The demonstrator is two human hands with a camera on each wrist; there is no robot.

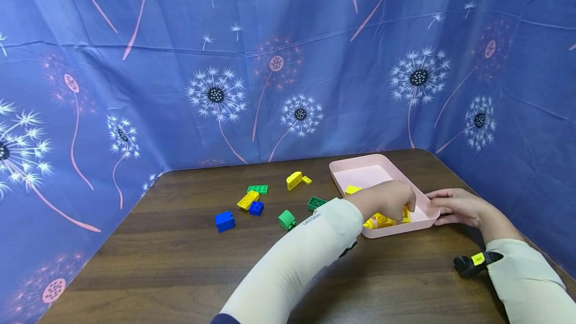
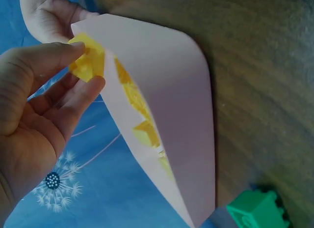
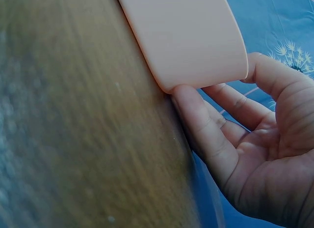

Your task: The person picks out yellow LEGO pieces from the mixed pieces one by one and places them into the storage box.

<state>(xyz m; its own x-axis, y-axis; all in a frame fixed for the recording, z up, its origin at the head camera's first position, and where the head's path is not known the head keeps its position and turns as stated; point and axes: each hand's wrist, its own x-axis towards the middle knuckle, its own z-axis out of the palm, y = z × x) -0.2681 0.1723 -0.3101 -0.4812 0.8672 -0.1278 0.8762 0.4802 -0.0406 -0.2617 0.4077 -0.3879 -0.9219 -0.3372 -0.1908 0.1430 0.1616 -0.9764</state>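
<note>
My left hand (image 1: 389,199) is over the near part of a pink tray (image 1: 425,225). In the left wrist view its thumb and fingers pinch a yellow toy brick (image 2: 88,57) at the tray's rim. Several other yellow bricks (image 1: 380,221) lie inside the tray, partly hidden by this hand. My right hand (image 1: 459,206) holds the tray's near right corner; the right wrist view shows thumb and index finger on the pink wall (image 3: 196,41).
Left of the tray lie a dark green brick (image 1: 316,203), a green brick (image 1: 286,220), a flat green brick (image 1: 258,189), blue bricks (image 1: 225,221) and yellow bricks (image 1: 248,199). Farther back are a curved yellow brick (image 1: 294,180) and a small one. A blue curtain (image 1: 270,14) hangs behind the table.
</note>
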